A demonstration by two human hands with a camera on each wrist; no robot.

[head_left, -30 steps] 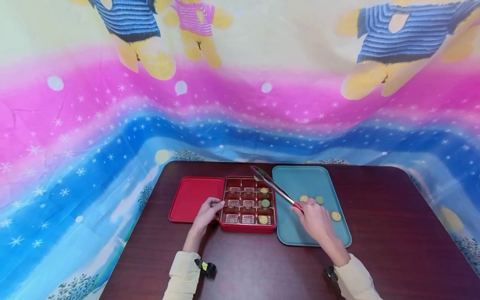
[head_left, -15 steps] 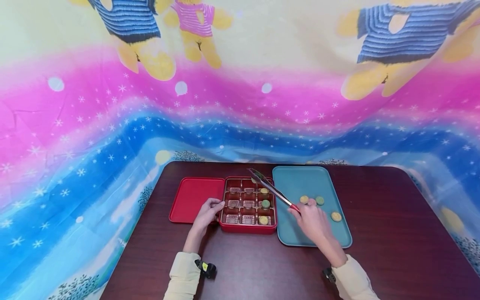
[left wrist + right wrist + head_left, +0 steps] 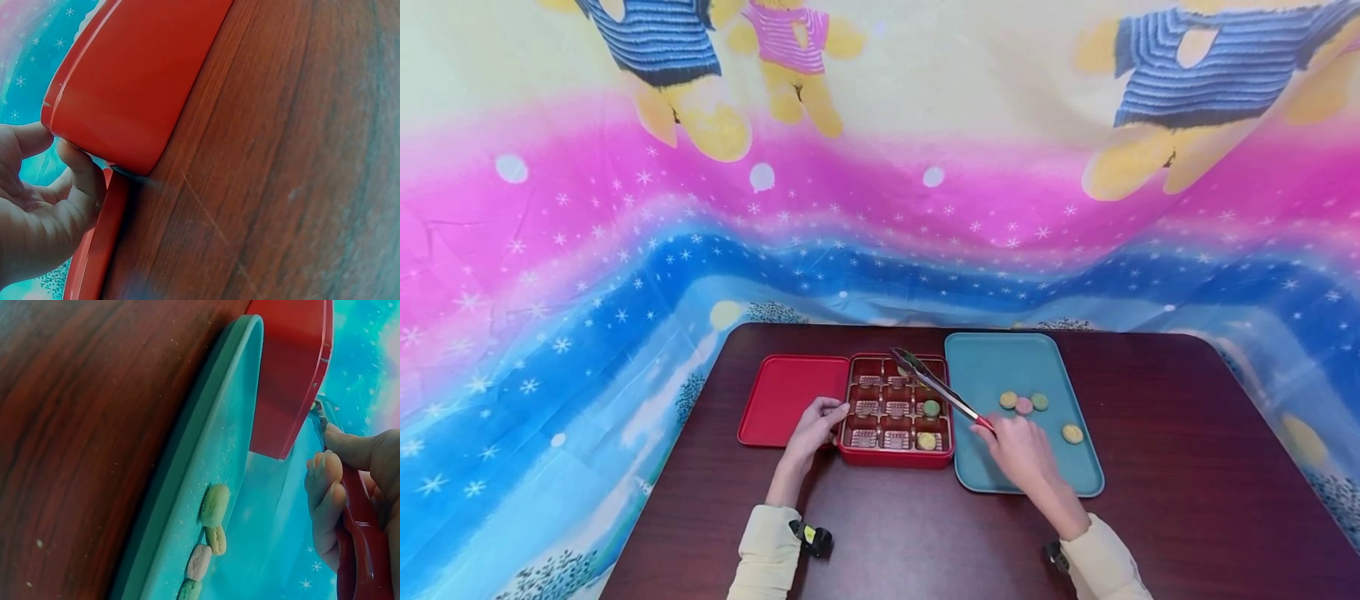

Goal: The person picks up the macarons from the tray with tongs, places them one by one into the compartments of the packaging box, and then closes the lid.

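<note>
My right hand (image 3: 1021,452) grips red-handled tongs (image 3: 966,408) above the teal tray. The tongs' tips lie over the back middle of a red box (image 3: 895,457) divided into compartments, apparently with a macaron between them, mostly hidden. In the right wrist view my fingers curl round the red handles (image 3: 365,544). My left hand (image 3: 811,427) holds the box's left side, thumb and finger at its corner in the left wrist view. A green macaron (image 3: 931,408) and a yellow macaron (image 3: 927,441) sit in the box's right column.
On the teal tray (image 3: 992,358) lie a yellow macaron (image 3: 1008,400), a pink macaron (image 3: 1024,407), a green macaron (image 3: 1039,402) and another yellow one farther right. Left of the box is a flat red lid (image 3: 797,387). A printed cloth (image 3: 880,200) hangs behind the dark table (image 3: 880,533).
The right hand and tongs have moved slightly left and nearer, their tips lowering toward the back middle compartment. The tongs now cover the back right yellow macaron. The left hand stays put.
</note>
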